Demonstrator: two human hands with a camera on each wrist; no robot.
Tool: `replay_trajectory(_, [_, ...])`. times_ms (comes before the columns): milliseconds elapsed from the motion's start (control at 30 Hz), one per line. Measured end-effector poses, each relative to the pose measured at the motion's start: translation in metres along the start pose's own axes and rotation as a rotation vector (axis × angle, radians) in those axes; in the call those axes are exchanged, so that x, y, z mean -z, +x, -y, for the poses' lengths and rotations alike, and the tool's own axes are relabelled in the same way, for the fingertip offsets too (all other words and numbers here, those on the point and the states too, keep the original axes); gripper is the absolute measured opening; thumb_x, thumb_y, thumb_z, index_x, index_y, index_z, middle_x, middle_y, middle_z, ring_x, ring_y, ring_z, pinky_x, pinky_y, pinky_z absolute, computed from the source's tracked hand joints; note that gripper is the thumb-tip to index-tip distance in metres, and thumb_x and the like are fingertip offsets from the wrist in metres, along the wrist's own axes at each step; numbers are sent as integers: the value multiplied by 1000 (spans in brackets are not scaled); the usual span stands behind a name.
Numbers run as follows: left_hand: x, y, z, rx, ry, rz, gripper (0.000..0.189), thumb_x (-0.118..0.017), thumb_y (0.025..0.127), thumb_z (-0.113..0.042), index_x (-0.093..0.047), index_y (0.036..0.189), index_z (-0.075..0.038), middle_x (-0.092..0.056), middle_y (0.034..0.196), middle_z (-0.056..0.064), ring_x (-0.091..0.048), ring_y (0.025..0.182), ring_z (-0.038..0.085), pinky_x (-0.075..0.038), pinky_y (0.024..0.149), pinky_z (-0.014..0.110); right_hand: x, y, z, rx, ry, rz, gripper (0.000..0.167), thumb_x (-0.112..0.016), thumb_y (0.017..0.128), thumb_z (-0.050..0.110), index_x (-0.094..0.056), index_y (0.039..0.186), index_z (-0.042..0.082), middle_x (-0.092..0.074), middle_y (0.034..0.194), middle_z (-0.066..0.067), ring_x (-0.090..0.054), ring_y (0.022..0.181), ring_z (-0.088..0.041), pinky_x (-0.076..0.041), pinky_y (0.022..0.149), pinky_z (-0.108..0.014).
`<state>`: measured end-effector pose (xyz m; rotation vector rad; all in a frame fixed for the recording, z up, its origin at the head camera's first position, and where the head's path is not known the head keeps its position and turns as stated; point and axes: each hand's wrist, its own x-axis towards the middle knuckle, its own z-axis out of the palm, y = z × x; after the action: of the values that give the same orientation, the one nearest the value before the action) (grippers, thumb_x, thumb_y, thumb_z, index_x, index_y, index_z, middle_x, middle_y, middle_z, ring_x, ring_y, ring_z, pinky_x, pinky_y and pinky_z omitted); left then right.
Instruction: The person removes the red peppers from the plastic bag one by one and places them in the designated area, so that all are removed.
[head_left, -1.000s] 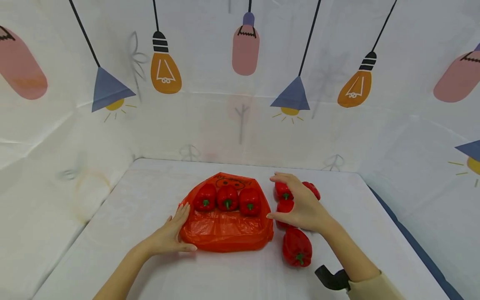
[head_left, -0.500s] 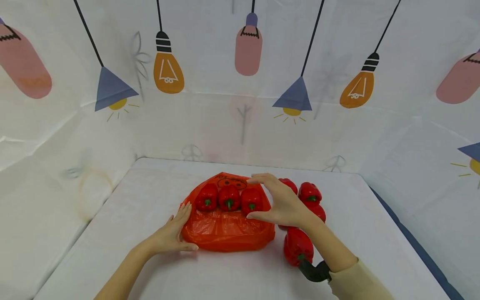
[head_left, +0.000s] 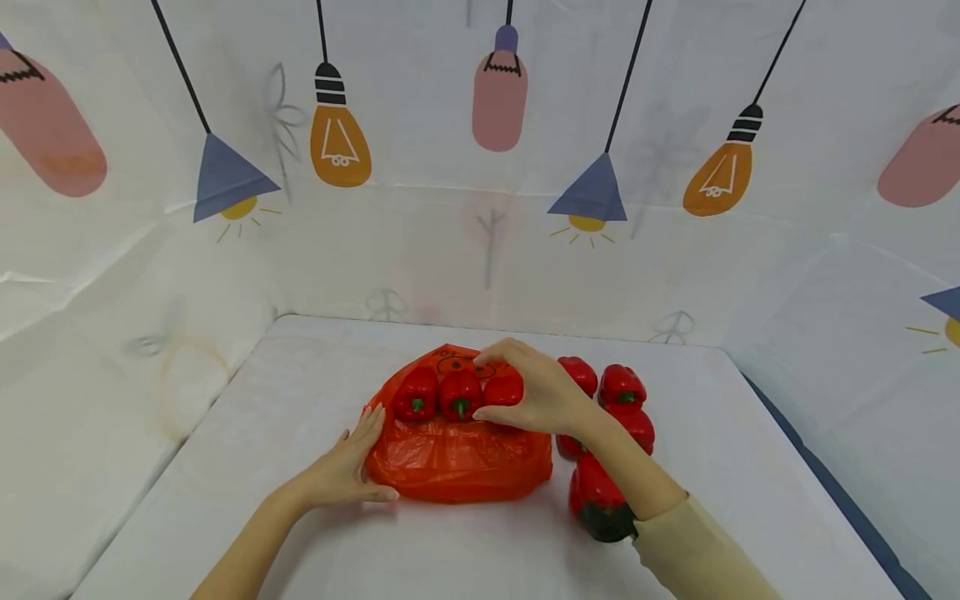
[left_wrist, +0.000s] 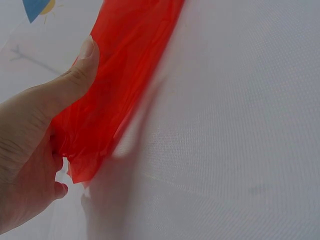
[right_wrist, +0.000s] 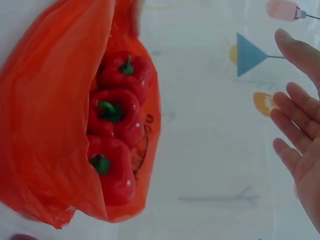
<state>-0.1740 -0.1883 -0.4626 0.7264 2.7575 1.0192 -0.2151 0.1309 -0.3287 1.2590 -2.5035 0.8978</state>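
Note:
An orange plastic bag [head_left: 457,471] lies in the middle of the white table. A row of three red bell peppers [head_left: 416,395] with green stems shows at its mouth. My left hand [head_left: 347,467] rests along the bag's left side, thumb at the front corner; the left wrist view shows the bag's edge [left_wrist: 115,85] between thumb and fingers. Over the rightmost bagged pepper [right_wrist: 112,172] my right hand [head_left: 536,390] hovers, thumb and fingers spread, holding nothing. That hand partly covers this pepper in the head view, while the right wrist view shows the hand apart from the bag.
Several more red bell peppers [head_left: 623,386] stand grouped right of the bag, some partly behind the right forearm. A black band-like piece [head_left: 607,523] at the right wrist overlaps the nearest pepper [head_left: 591,483]. A printed white sheet [head_left: 420,250] hangs behind the table [head_left: 337,558].
My right hand has moved left, from above the loose peppers to above the bag's right pepper. My left hand stays at the bag's left side.

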Motion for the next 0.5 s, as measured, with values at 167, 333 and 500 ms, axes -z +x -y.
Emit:
replay_trajectory(167, [0,0,-1,-2,-3,2,121,-79,72,-53,-12,149,11,-7,157,26,-7,143,44,-6,107,69,-4,10,-7,11,8,-5,55,-84,75,28,-56,120,13,-60,117,4,-56,112,-11,-50,92,-34])
replay_trajectory(333, [-1,-1,0,-4,2,-2,120,-79,72,-51,-12,148,11,-7,157,26,-7,143,45,-7,107,70,-9,18,-16,-51,13,-17,48,-83,77,27,-59,116,13,-62,114,4,-58,112,-18,-48,96,-41])
replay_trajectory(500, [-1,-1,0,-3,7,-7,119,-79,72,-51,-12,149,11,-7,157,25,-7,143,45,-7,107,70,-14,26,-30,-161,4,6,39,-79,81,28,-63,112,12,-64,111,2,-59,110,-20,-47,97,-42])
